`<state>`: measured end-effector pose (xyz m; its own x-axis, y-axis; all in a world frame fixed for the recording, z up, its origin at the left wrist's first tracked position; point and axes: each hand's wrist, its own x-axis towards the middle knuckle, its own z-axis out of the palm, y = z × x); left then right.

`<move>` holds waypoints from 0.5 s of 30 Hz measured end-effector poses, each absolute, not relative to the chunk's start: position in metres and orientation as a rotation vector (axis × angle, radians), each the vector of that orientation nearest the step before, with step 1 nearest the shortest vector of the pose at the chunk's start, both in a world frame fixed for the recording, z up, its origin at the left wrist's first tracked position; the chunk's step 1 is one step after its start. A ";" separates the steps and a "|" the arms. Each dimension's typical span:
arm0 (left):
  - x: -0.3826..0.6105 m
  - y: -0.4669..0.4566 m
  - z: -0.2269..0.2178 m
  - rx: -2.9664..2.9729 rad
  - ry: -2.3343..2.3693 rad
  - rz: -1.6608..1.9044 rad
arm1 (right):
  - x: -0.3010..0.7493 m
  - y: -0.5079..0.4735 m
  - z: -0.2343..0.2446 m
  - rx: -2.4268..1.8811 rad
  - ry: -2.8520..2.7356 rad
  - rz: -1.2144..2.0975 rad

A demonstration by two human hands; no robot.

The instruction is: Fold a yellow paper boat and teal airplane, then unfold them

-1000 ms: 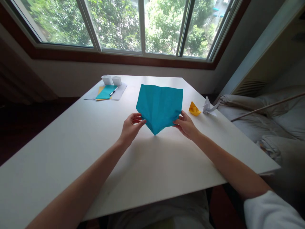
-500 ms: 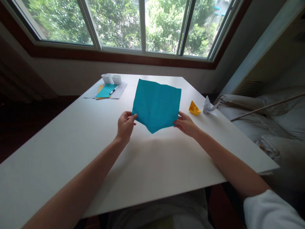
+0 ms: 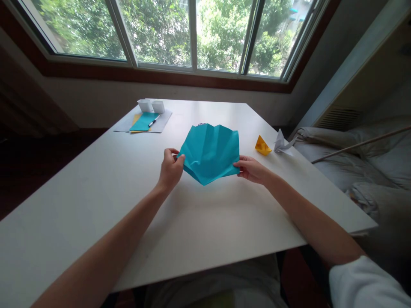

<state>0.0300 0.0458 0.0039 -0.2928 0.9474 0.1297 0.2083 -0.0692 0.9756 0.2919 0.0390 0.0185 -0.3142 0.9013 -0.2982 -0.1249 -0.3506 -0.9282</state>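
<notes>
A creased sheet of blue paper (image 3: 210,152) is held between my two hands above the table, bent along its fold lines with its near corner pointing at me. My left hand (image 3: 171,167) is closed on the sheet's left edge, thumb on top. At the opposite edge, my right hand (image 3: 252,167) pinches the paper between thumb and fingers. To the right of the sheet stand a yellow folded paper boat (image 3: 262,146) and a white folded paper crane (image 3: 281,143).
The white table (image 3: 205,231) lies before me. At its far left are stacked blue and yellow papers (image 3: 144,121) with a pen (image 3: 154,121), on white sheets (image 3: 165,122), near two small white containers (image 3: 150,106). A covered sofa (image 3: 346,158) stands right of the table.
The blue sheet has tipped back and lower, and its folds now stand out in ridges. My hands keep their grip on both edges, the right slightly lower than before.
</notes>
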 end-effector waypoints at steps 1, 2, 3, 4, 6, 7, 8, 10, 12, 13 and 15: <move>0.030 0.045 0.006 1.186 1.525 1.358 | 0.292 0.039 0.018 -1.178 -1.120 1.744; 0.031 0.044 0.009 1.098 1.506 1.290 | 0.292 0.039 0.017 -1.201 -1.139 1.720; 0.031 0.043 0.012 1.020 1.488 1.217 | 0.292 0.039 0.016 -1.217 -1.157 1.686; 0.030 0.041 0.016 0.965 1.471 1.144 | 0.292 0.040 0.015 -1.223 -1.167 1.649; 0.028 0.039 0.022 0.928 1.437 1.009 | 0.293 0.041 0.012 -1.226 -1.159 1.599; 0.026 0.039 0.025 0.924 1.416 0.948 | 0.293 0.042 0.011 -1.225 -1.146 1.589; 0.024 0.038 0.026 0.925 1.395 0.900 | 0.293 0.043 0.010 -1.226 -1.130 1.585; 0.021 0.038 0.027 0.947 1.368 0.849 | 0.294 0.044 0.009 -1.241 -1.105 1.580; 0.020 0.038 0.025 0.998 1.355 0.861 | 0.294 0.044 0.009 -1.263 -1.102 1.550; 0.019 0.039 0.024 1.027 1.356 0.889 | 0.294 0.044 0.010 -1.278 -1.103 1.532; 0.020 0.039 0.020 1.091 1.372 0.956 | 0.293 0.043 0.011 -1.300 -1.106 1.528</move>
